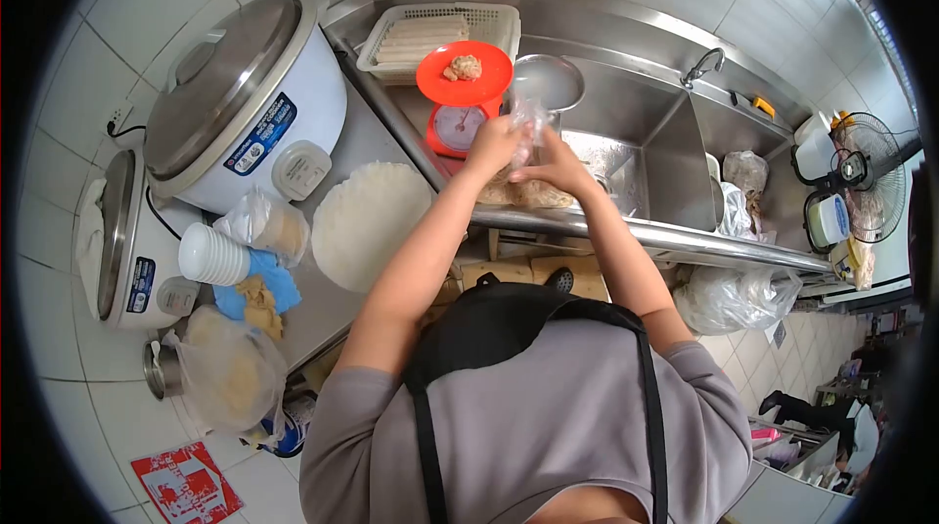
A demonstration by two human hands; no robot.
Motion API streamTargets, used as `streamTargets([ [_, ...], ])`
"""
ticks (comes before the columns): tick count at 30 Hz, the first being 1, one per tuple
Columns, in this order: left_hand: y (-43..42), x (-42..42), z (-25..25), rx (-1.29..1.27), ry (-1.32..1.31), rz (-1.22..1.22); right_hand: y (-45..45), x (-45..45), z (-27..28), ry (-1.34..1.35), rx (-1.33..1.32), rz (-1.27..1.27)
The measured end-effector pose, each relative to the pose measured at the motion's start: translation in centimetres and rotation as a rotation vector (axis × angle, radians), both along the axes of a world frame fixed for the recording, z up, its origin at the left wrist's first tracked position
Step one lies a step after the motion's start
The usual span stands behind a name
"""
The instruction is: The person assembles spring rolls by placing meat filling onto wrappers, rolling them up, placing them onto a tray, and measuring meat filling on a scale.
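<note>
My left hand [495, 144] is closed on a clear plastic bag [529, 116], held up over the near left edge of the sink. My right hand [559, 166] grips the same bag from the other side, its thumb pointing left. What the bag contains is hard to make out. Just beyond my left hand stands a red dial scale [458, 128] with an orange-red plate [438, 85] on top. On that plate sits a lump of pale minced filling [463, 68]. Below my hands, bagged light-brown food [541, 194] lies along the counter's front edge.
Behind the scale, a white basket [507, 28] holds several pale rolls [423, 35]. A metal bowl [550, 84] stands by the sink [611, 111]. To the left are a large rice cooker [256, 103], round pale wrapper sheets [372, 226] and stacked white cups [212, 254]. A fan [871, 177] stands right.
</note>
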State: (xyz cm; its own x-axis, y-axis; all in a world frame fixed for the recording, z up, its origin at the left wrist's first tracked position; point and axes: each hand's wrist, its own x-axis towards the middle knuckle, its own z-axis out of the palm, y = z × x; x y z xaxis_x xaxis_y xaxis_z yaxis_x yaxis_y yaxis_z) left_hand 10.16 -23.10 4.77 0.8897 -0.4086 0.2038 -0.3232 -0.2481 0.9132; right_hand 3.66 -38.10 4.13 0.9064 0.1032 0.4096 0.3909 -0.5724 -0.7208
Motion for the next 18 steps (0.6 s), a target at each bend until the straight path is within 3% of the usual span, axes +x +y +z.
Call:
streamTargets([
  [2,-0.3,0.0,1.3,0.086,-0.006,-0.054,1.1,2.6,-4.0,0.194,0.18,-0.049],
  [3,0.8,-0.8,4.3,0.348,-0.06,-0.067,1.2,2.5,-4.3,0.158,0.119,-0.077],
  [5,2.4,-1.1,2.7,-0.094,0.07,-0.105,1.2,2.8,-3.5,0.073,-0.015,-0.125],
  [6,3.3,-1.2,1.9,-0.319,0.13,-0.121,1.2,2.8,-2.0,0.136,0.103,-0.19],
  [10,5.7,-2.3,-3.6,-0.343,0.36,0.168,-0.2,3.3,1.6,0.375,0.687,-0.363],
  [12,5.1,-4.0,-3.0,-0.542,0.386,-0.177,-0.2,4.0,3.3,0.15,1.19,-0.195],
  [14,3.7,-4.6,-2.5,-0.674,0.292,-0.132,0.0,3.0,5.9,0.258,1.36,-0.094],
  [15,3.5,-4.8,0.1,-0.697,0.274,-0.168,0.1,2.6,6.4,0.312,1.447,-0.045],
  [17,2.6,-3.5,1.9,-0.77,0.175,-0.274,-0.5,2.6,5.0,0.386,1.364,0.025],
  [18,2.1,-2.8,2.1,-0.636,0.092,-0.282,-0.8,2.8,4.3,0.42,1.32,0.061],
])
